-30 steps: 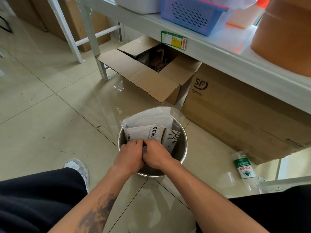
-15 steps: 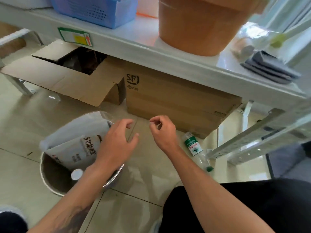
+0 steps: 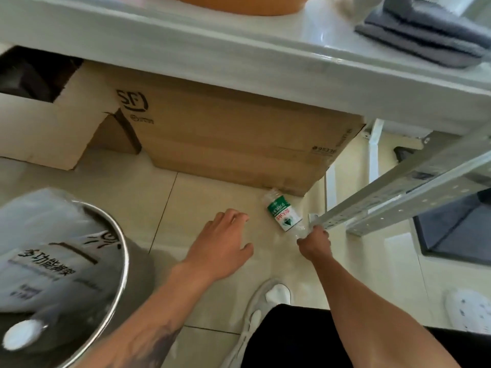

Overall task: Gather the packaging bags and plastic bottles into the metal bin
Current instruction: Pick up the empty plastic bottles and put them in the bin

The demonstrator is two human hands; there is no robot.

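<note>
Right hand: the right hand (image 3: 314, 241) reached to the middle right of the frame and was closed around the near end of the plastic bottle (image 3: 283, 213), fingers curled over it; the exact hold on the neck was blurred.
Left hand: the left hand (image 3: 221, 245) hovered palm down over the tiled floor (image 3: 202, 195) at the centre of the frame, fingers spread and holding nothing, just left of the bottle and apart from it.
Plastic bottle: clear, with a green, white and red label, it lay on its side on the floor in the middle right, its far end touching or almost touching the lower corner of the large cardboard box (image 3: 239, 134).
Metal bin: the metal bin (image 3: 121, 251) stood at the lower left of the frame, well apart from the bottle, only partly in view.
Packaging bags: white and clear packaging bags (image 3: 45, 251) with black printed characters stuck up out of the bin, leaning over its far rim.
Bottle cap: a white round cap (image 3: 22, 334) showed inside the bin at the bottom left edge; the bottle under it was too blurred to make out.
Surroundings: an open cardboard box (image 3: 53, 128) sat at the upper left beside the large one, both under a white shelf (image 3: 239, 54); folded grey cloth (image 3: 425, 35) lay on the shelf at the upper right.
Person: a grey and white shoe (image 3: 263, 301) rested on the floor at the lower centre, between the two forearms.
</note>
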